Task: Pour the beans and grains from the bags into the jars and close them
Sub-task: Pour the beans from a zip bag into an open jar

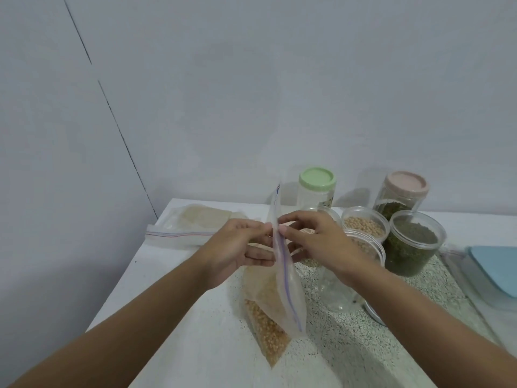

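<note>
I hold a clear zip bag [282,287] of pale grain upright above the counter. My left hand [237,247] pinches its top edge from the left, and my right hand [316,239] pinches it from the right. Under it lies a bag of yellow kernels [268,331]. Another bag of white grain [195,225] lies flat at the back left. Behind my right hand stands an open clear jar [347,275], partly hidden. An open jar of tan beans [363,225] and an open jar of green beans [411,245] stand to the right.
A green-lidded jar [317,189] and a pink-lidded jar [402,194] stand at the back by the wall. A blue lid [498,270] on a clear container sits at the right edge. The white speckled counter [195,331] ends at the left, beside the wall.
</note>
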The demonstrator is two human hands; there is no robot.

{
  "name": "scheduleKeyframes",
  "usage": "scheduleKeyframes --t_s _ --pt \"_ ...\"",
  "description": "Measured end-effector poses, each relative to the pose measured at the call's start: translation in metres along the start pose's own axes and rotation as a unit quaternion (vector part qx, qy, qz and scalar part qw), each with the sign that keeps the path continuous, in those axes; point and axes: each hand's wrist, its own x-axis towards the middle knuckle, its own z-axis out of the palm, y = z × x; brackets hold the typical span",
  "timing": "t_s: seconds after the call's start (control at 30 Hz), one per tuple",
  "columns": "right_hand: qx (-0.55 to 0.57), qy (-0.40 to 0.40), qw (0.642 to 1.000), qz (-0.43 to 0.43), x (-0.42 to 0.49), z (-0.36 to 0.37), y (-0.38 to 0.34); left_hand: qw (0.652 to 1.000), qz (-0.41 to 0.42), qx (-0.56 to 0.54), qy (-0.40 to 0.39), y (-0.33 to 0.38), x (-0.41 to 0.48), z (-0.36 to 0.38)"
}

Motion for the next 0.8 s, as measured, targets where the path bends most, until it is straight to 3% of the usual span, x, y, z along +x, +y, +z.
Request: scheduleKeyframes --t_s 0.2,0.43,0.8 --pt "0.018 0.001 1.0 -0.007 -0.008 -0.001 0.006 0.999 0.004 0.041 -0.017 -0.005 0.001 -0.005" --pt "-0.059 0.017 0.998 -0.034 0.004 -0.001 0.003 0.998 0.028 0.045 -0.017 -0.007 0.005 -0.001" --pt "-0.083 -0.051 0.995 -0.025 0.011 -0.016 -0.012 0.979 0.087 0.186 0.012 0.0 0.012 0.003"
